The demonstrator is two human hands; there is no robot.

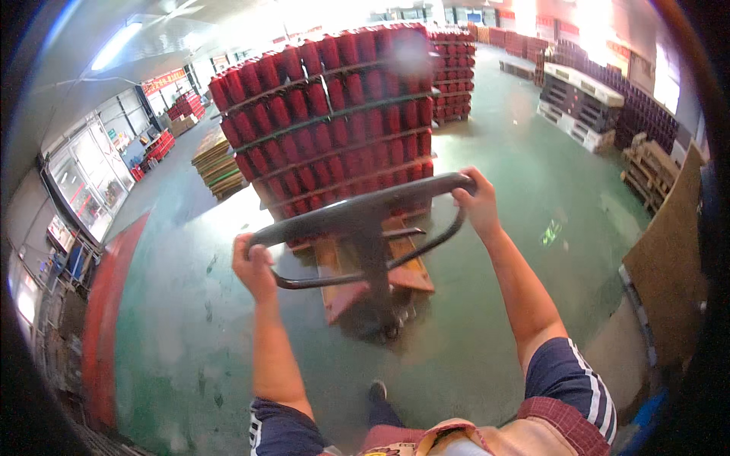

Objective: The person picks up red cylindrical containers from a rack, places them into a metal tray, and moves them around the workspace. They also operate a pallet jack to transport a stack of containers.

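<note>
Both my arms reach forward to the black loop handle [365, 207] of an orange pallet jack [340, 285]. My left hand [254, 267] is wrapped round the handle's left corner, and my right hand [477, 201] grips the right corner, which sits higher in view. Past the handle rises a tall load of dark red bottle-shaped pieces [327, 114], stacked in several tiers with thin sheets between them. The load's base stands over the jack, partly hidden behind the handle.
A second red stack [453, 76] stands behind the load. Flat boards [217, 163] are piled to its left. White and black pallets [582, 106], wooden pallets [646, 171] and a brown panel [669, 258] line the right. A red strip [106, 319] runs along the green floor [182, 334] at left.
</note>
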